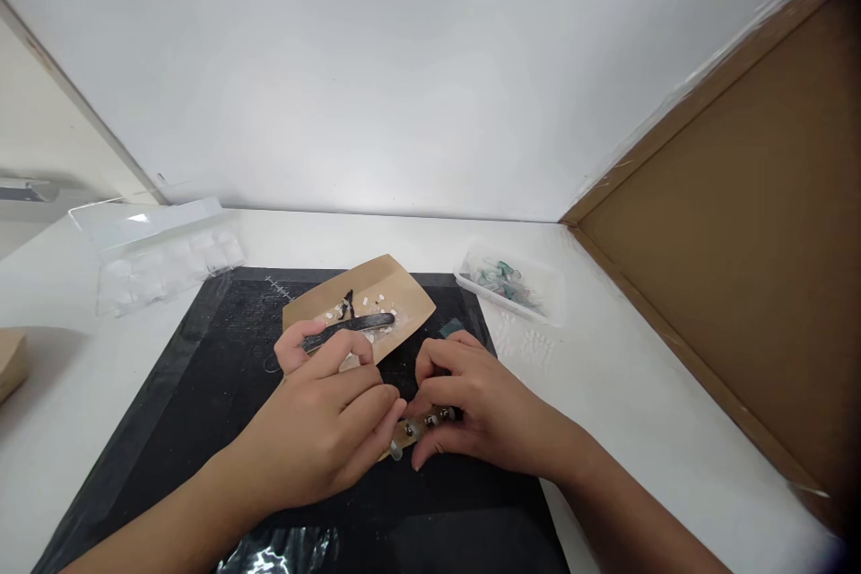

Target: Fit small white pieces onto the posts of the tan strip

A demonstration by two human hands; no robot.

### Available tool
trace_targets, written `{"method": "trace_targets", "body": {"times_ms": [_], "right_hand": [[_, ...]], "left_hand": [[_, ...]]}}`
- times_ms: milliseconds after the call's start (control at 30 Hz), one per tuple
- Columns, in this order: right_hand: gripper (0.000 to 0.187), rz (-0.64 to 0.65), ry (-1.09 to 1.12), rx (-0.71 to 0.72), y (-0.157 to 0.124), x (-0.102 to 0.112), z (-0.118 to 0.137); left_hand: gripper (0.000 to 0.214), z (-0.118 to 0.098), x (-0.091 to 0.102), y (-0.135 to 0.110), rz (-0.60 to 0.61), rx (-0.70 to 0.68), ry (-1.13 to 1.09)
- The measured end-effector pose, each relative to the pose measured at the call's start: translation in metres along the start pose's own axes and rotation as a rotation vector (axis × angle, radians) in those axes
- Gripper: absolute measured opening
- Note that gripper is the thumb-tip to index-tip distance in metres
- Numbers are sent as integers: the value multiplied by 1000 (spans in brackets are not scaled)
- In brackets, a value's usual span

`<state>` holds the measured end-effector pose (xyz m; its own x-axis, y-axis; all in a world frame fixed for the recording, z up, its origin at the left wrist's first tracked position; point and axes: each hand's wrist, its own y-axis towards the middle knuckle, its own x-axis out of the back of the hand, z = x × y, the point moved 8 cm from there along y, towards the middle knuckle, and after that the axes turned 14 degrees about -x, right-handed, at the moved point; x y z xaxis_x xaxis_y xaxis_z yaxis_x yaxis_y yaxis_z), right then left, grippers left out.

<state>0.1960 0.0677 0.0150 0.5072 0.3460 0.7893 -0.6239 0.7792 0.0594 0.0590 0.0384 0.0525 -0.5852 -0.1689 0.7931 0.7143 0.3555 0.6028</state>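
Note:
My left hand (pixel 323 426) is closed around black tweezers (pixel 350 327), whose arms stick out past my thumb over a tan paper tray (pixel 396 282) strewn with small white bits. My right hand (pixel 471 404) pinches a small tan strip (pixel 421 429) set with tiny metal and clear parts, low over a black mat (pixel 202 395). The fingertips of both hands meet at that strip. What lies under the palms is hidden.
A clear plastic box of green and grey parts (pixel 511 282) stands to the right of the mat. A clear blister tray (pixel 161 251) lies at the back left. A brown board (pixel 740 269) walls off the right side. A tan box corner (pixel 10 363) shows at far left.

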Motion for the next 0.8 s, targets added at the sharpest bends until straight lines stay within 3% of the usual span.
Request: {"method": "trace_targets", "body": {"times_ms": [400,800], "right_hand": [[29,4,-44,-22,0,-1,1],[24,1,-15,2,-2,0,3]], "left_hand": [[9,-1,-2,0,17,-2,-18],[6,-7,-12,-4,141,-57,-142]]}}
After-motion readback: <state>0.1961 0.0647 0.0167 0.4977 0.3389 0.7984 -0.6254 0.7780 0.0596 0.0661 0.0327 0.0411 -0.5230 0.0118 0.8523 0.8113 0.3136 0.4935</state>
